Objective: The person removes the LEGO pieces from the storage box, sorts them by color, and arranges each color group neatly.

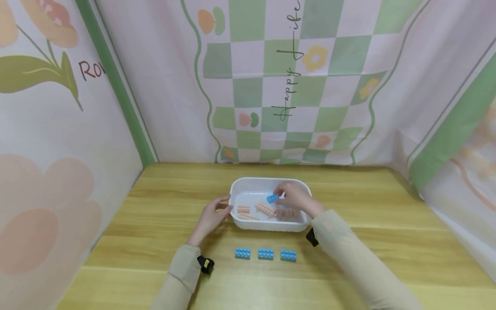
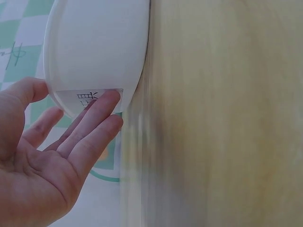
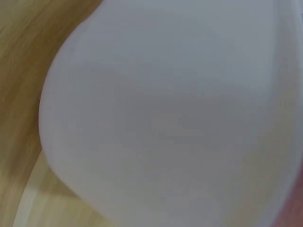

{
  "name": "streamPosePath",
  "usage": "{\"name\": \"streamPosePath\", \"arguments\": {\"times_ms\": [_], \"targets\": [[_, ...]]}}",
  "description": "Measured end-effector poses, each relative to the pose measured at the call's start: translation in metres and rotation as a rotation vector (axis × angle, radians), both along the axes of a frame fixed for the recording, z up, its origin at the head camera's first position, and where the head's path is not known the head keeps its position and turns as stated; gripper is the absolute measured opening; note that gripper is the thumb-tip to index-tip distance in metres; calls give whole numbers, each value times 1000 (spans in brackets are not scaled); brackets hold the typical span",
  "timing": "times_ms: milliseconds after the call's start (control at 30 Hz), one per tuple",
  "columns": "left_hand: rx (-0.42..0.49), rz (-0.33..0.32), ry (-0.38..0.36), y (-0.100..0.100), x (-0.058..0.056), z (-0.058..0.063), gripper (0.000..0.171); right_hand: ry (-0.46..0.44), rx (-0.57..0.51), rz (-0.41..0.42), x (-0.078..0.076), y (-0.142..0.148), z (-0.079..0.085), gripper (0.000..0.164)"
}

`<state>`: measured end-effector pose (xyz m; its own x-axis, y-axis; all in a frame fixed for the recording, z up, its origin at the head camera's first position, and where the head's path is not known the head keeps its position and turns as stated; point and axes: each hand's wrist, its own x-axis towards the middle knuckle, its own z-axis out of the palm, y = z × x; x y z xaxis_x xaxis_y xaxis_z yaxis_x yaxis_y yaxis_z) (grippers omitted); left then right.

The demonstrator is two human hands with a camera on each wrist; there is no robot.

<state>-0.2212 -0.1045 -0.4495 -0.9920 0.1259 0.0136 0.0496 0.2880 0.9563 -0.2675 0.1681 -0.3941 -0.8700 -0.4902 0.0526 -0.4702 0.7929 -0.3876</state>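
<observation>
A white plastic tray (image 1: 242, 187) stands on the table with several peach building bricks (image 1: 265, 210) inside. Over the tray, my right hand (image 1: 296, 198) pinches a blue building brick (image 1: 272, 198) between fingers and thumb. My left hand (image 1: 211, 217) is at the tray's left end, its fairly straight fingers touching the wall near a printed label (image 2: 87, 97). In front of the tray, a left blue brick (image 1: 243, 253), a middle blue brick (image 1: 265, 253) and a right blue brick (image 1: 288, 255) lie in a row. The tray's outer wall (image 3: 156, 109) fills the right wrist view, hiding the held brick.
The wooden table (image 1: 174, 185) extends around the tray. Behind it hangs a checkered curtain (image 1: 279, 92), with more printed cloth at both sides. Each wrist wears a black camera strap, the left wrist camera (image 1: 206, 264) being the plainer to see.
</observation>
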Motion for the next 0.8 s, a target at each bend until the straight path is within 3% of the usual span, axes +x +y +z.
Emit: {"name": "streamPosePath", "arguments": {"times_ms": [400,800], "targets": [[3,1,-33,0,4,2,45,-51,-2,-30,-6,-13,-8,19],[-1,-17,-6,-1,2,2,44,-44,-10,-94,-15,-7,-22,24]]}}
